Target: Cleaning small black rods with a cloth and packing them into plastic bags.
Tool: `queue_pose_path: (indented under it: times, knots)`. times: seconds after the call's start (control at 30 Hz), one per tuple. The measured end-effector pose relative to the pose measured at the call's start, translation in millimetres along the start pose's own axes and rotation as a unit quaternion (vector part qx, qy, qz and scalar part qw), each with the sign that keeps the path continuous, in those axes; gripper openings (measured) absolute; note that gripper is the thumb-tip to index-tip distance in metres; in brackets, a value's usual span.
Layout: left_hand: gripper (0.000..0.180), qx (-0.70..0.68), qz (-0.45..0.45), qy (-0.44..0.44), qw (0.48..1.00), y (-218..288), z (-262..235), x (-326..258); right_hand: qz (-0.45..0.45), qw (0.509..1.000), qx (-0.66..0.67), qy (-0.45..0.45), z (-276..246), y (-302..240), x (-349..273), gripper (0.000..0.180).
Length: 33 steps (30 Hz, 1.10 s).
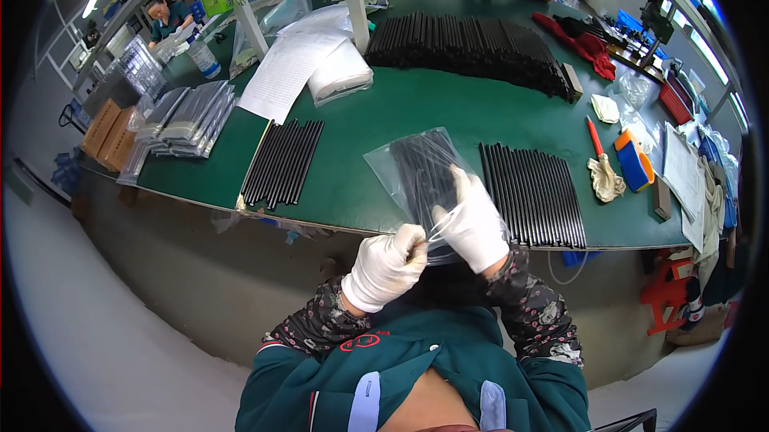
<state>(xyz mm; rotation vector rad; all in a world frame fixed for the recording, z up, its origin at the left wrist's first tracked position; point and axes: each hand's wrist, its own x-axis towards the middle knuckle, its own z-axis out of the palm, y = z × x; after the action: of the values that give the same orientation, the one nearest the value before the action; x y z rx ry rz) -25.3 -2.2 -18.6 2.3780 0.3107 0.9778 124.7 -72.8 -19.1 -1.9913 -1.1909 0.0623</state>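
A clear plastic bag (pixel 424 168) with a bundle of black rods inside lies tilted at the table's near edge. My gloved right hand (pixel 474 224) grips its right side, thumb and fingers over the plastic. In a closed pinch, my gloved left hand (pixel 388 265) pulls on a thin pale band (pixel 439 228) that stretches across to the right hand near the bag's lower part. How far the band wraps round the bag is hidden. A flat row of black rods (pixel 534 196) lies just right of the bag, and a smaller group of rods (pixel 283 164) lies to the left.
Across the far side stretches a long pile of black rods (pixel 473 52). Filled bags (pixel 188 120) are stacked at left, beside paper sheets (pixel 288 72). To the right are a red-handled tool (pixel 594 136), an orange-and-blue tape roll (pixel 634 161) and a small block (pixel 661 198). Other people sit beyond.
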Motion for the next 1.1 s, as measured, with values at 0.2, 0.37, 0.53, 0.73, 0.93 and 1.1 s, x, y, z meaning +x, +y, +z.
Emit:
queue_pose_path:
  times: [0.2,0.37,0.53,0.73,0.93,1.1]
  knots:
    - [0.021,-0.010,0.067,-0.018,0.998,-11,-2,-14,-0.175,0.972,-0.157,-0.010,10,-14,-28,0.060]
    - [0.017,0.007,0.099,-0.057,0.993,-21,5,-20,-0.126,0.979,-0.161,-0.011,8,5,-13,0.057]
    - [0.025,0.011,0.112,-0.039,0.993,-25,6,-16,-0.188,0.962,-0.173,-0.092,15,-8,-12,0.065]
    - [0.026,0.003,0.104,-0.048,0.993,-25,7,-13,-0.212,0.953,-0.125,-0.179,-1,-3,6,0.069]
    - [0.026,0.005,0.128,-0.119,0.985,-21,-31,21,-0.303,0.950,0.018,-0.076,-34,19,-43,0.036]
    - [0.026,0.097,0.270,-0.085,0.954,-9,-9,100,-0.146,0.977,-0.034,0.151,-94,57,-53,0.018]
